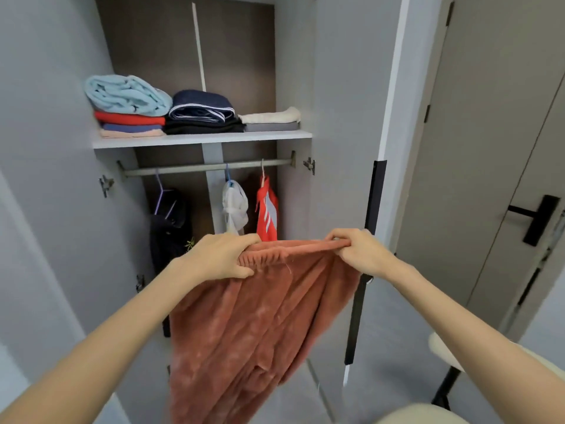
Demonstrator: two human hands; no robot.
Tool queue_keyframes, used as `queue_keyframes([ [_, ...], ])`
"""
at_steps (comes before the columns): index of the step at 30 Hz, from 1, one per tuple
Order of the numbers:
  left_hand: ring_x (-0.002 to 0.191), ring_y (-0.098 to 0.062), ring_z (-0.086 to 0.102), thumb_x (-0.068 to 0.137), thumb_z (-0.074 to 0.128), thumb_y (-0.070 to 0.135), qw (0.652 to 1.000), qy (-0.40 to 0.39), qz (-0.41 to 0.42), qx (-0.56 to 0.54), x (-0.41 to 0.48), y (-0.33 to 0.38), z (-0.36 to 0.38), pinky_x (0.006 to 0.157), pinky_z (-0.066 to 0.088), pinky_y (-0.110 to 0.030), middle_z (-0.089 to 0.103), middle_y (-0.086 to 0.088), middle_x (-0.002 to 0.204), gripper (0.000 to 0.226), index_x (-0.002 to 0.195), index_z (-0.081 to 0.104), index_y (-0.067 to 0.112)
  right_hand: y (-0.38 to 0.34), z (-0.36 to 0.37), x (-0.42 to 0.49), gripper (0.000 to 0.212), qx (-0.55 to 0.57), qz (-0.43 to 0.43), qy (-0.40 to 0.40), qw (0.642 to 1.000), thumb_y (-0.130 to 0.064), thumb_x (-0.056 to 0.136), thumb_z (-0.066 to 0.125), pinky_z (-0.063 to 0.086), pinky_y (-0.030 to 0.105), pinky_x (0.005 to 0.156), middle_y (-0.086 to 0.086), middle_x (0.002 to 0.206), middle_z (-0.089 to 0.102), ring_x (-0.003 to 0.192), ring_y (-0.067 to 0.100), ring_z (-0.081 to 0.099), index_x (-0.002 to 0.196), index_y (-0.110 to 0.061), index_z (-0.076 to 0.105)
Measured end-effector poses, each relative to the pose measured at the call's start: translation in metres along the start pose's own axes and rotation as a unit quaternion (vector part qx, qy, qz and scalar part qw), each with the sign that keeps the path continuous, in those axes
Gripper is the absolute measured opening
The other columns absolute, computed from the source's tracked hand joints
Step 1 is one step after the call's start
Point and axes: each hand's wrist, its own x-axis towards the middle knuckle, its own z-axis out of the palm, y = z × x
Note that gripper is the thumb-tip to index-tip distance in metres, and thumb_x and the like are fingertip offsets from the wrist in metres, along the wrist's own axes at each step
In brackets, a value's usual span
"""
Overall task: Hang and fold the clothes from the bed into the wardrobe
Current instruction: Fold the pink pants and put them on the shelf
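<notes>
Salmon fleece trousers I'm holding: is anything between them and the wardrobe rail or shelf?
Nothing visible. The left hand and right hand grip the trousers by the waistband before the open wardrobe. The rail has free gaps between hung garments; folded stacks crowd the shelf.

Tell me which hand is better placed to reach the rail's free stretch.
Left, likely. The left hand grips the pants right below the rail gap between the dark garment and white garment; the right hand is out past the red garment.

Rail free between black garment and white garment — shelf packed with folded stacks.
</notes>
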Motion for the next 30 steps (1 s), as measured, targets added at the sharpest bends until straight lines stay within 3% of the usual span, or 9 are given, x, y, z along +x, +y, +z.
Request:
queue_keyframes([
  [3, 0.074, -0.012, 0.051, 0.084, 0.057, 0.031, 0.998, -0.032, -0.051, -0.013, -0.017, -0.019, 0.019, 0.056, 0.035, -0.026, 0.051, 0.011, 0.079, 0.052, 0.131, 0.034, 0.039, -0.012, 0.009, 0.016, 0.039, -0.062, -0.053, -0.021, 0.996, 0.0, 0.076, 0.038, 0.039, 0.035, 0.06, -0.005, 0.076, 0.056, 0.076, 0.025, 0.052, 0.094, -0.034, 0.045],
  [6, 0.078, -0.02, 0.057, 0.092, 0.046, 0.021, 0.996, -0.036, -0.076, -0.009, -0.037, -0.035, 0.038, 0.067, 0.046, -0.033, 0.05, 0.003, 0.099, 0.065, 0.141, 0.015, 0.049, -0.011, 0.02, 0.024, 0.035, -0.11, -0.085, -0.071, 0.988, 0.004, 0.077, 0.036, 0.044, 0.04, 0.07, 0.0, 0.089, 0.052, 0.086, 0.029, 0.051, 0.092, -0.027, 0.039],
  [8, 0.067, -0.019, 0.055, 0.099, 0.033, 0.02, 0.997, -0.023, -0.071, -0.011, -0.05, -0.041, 0.048, 0.062, 0.043, -0.031, 0.043, 0.004, 0.104, 0.062, 0.142, 0.007, 0.055, -0.007, 0.028, 0.027, 0.036, -0.165, -0.088, -0.116, 0.976, 0.005, 0.078, 0.036, 0.047, 0.042, 0.077, 0.001, 0.096, 0.055, 0.092, 0.03, 0.052, 0.093, -0.026, 0.046],
  [12, 0.078, -0.02, 0.06, 0.104, 0.029, 0.028, 0.998, -0.02, -0.046, -0.04, -0.059, -0.046, 0.062, 0.074, 0.049, -0.036, 0.042, 0.013, 0.109, 0.037, 0.129, 0.027, 0.056, 0.004, 0.041, 0.027, 0.034, -0.219, -0.089, -0.203, 0.95, 0.004, 0.08, 0.038, 0.039, 0.033, 0.065, -0.006, 0.073, 0.049, 0.081, 0.026, 0.049, 0.069, -0.027, 0.044],
  [15, 0.092, -0.014, 0.058, 0.103, 0.027, 0.041, 0.998, -0.05, -0.039, -0.026, -0.058, -0.05, 0.066, 0.076, 0.044, -0.034, 0.049, 0.013, 0.104, 0.016, 0.111, 0.041, 0.045, 0.011, 0.045, 0.024, 0.014, -0.288, -0.071, -0.222, 0.929, -0.016, 0.087, 0.049, 0.041, 0.031, 0.062, 0.001, 0.077, 0.053, 0.077, 0.029, 0.051, 0.074, -0.018, 0.052],
  [18, 0.082, -0.014, 0.056, 0.102, 0.03, 0.031, 0.996, -0.048, -0.073, -0.001, -0.057, -0.046, 0.071, 0.07, 0.042, -0.033, 0.047, 0.01, 0.091, 0.013, 0.091, 0.034, 0.035, 0.019, 0.043, 0.02, 0.038, -0.389, -0.078, -0.149, 0.906, -0.053, 0.086, 0.059, 0.037, 0.031, 0.063, 0.005, 0.084, 0.052, 0.087, 0.029, 0.061, 0.086, -0.015, 0.056],
  [22, 0.071, -0.014, 0.051, 0.1, 0.034, 0.024, 0.993, -0.007, -0.113, -0.021, -0.056, -0.045, 0.077, 0.068, 0.047, -0.036, 0.044, 0.006, 0.077, 0.025, 0.078, 0.025, 0.031, 0.03, 0.033, 0.02, 0.048, -0.317, -0.05, -0.024, 0.947, -0.065, 0.079, 0.062, 0.041, 0.03, 0.061, 0.003, 0.077, 0.06, 0.081, 0.028, 0.064, 0.075, -0.017, 0.06],
  [25, 0.068, -0.012, 0.048, 0.102, 0.031, 0.033, 0.985, -0.006, -0.152, -0.083, -0.055, -0.058, 0.075, 0.059, 0.039, -0.031, 0.049, 0.007, 0.075, 0.024, 0.078, 0.03, 0.031, 0.04, 0.025, 0.02, 0.059, -0.195, 0.011, 0.035, 0.98, -0.065, 0.068, 0.074, 0.037, 0.03, 0.05, -0.001, 0.056, 0.048, 0.06, 0.023, 0.054, 0.057, -0.015, 0.043],
  [30, 0.077, -0.015, 0.052, 0.099, 0.044, 0.017, 0.964, 0.028, -0.133, -0.229, -0.052, -0.062, 0.077, 0.065, 0.04, -0.03, 0.055, 0.004, 0.084, 0.022, 0.082, 0.039, 0.03, 0.054, 0.033, 0.013, 0.041, 0.007, 0.032, 0.058, 0.998, -0.026, 0.071, 0.082, 0.032, 0.027, 0.05, -0.006, 0.056, 0.049, 0.057, 0.016, 0.047, 0.062, -0.018, 0.043],
])
